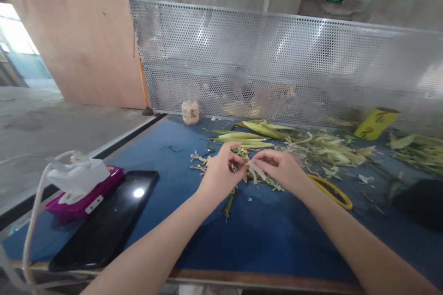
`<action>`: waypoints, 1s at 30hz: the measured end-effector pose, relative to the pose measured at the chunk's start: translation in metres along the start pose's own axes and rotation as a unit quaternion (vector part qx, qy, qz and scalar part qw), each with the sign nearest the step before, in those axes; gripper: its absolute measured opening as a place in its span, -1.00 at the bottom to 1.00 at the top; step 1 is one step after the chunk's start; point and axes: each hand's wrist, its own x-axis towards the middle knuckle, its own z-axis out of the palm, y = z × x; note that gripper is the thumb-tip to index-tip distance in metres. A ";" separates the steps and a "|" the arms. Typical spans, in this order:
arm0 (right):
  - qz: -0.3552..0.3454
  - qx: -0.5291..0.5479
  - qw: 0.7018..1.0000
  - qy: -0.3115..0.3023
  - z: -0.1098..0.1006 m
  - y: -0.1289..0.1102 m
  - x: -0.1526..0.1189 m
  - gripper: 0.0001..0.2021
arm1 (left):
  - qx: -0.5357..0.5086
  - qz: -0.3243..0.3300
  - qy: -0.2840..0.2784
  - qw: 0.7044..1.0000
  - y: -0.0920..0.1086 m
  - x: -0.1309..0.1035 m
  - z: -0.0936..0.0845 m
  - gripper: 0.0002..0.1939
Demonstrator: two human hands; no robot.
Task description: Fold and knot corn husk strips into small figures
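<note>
My left hand (221,173) and my right hand (282,168) meet over the middle of the blue table. Between their fingertips is a pale strip of corn husk (258,171), pinched from both sides, its ends hanging down. Under and behind the hands lie braided husk strands (199,166), green and cream, partly hidden by my left hand. A dark green braided end (228,205) sticks out toward me below the fingers. Just beyond are green corn husks (242,137), with a heap of shredded husk (321,147) to the right.
A yellow ring (337,196) lies beside my right wrist. At left are a black tablet or phone (107,221), a purple power strip (74,200) and a white charger (78,175). A perforated metal panel (221,50) borders the back, near a twine roll (190,112) and yellow cylinder (374,124).
</note>
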 end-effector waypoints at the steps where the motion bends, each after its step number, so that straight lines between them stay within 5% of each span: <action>1: 0.000 -0.004 1.000 -0.004 0.000 0.000 0.000 -0.89 | 0.002 0.000 0.006 1.000 0.000 0.000 0.000 -0.59; 14: -0.037 -0.015 0.999 -0.024 0.000 -0.003 -0.002 -0.88 | 0.035 0.050 -0.014 0.998 0.000 -0.002 -0.001 -0.59; 21: 0.015 0.043 0.996 -0.075 0.003 0.002 0.000 -0.73 | 0.057 0.069 0.018 0.996 0.003 -0.003 -0.002 -0.52; 30: 0.104 0.222 0.961 -0.130 -0.001 0.010 0.001 -0.72 | 0.111 0.129 -0.014 0.985 0.000 -0.001 -0.004 -0.48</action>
